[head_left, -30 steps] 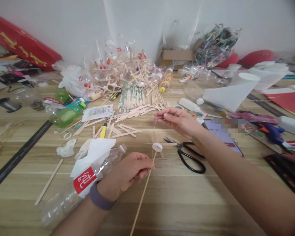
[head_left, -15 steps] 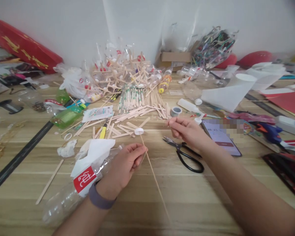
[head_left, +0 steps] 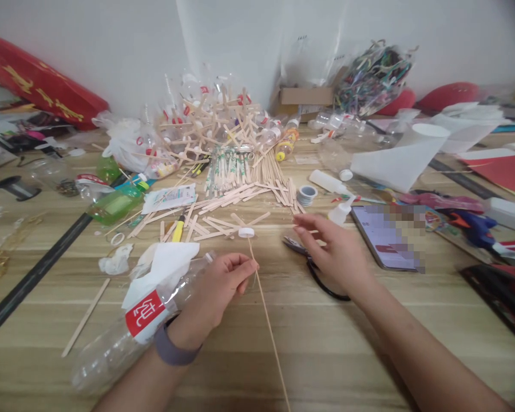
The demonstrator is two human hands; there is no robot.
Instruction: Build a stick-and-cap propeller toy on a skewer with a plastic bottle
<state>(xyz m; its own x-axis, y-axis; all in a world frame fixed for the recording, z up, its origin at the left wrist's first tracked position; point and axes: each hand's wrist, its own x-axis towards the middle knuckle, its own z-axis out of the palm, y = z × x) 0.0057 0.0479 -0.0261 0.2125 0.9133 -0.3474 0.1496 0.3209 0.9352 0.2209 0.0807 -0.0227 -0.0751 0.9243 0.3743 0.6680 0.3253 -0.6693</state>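
Note:
My left hand [head_left: 229,280] pinches a thin wooden stick [head_left: 269,323] near its upper part. A white bottle cap [head_left: 246,233] sits at the stick's top end, with flat wooden sticks fanning out behind it. My right hand [head_left: 332,249] is to the right with its fingers apart, over the black-handled scissors [head_left: 326,286], which it partly covers. Whether it touches the scissors cannot be told. Under my left wrist lies a clear plastic bottle [head_left: 111,343] with a red label.
A phone [head_left: 381,237] lies right of my right hand, near a blue glue gun [head_left: 472,226]. Behind are loose flat sticks [head_left: 236,197], a grey roll [head_left: 306,195] and a white glue bottle [head_left: 326,182]. A green bottle [head_left: 115,203] and a yellow knife [head_left: 179,229] are on the left.
My right hand has opened from a pinch and shifted slightly down over the scissors. The cap and the stick have tilted a little in my left hand.

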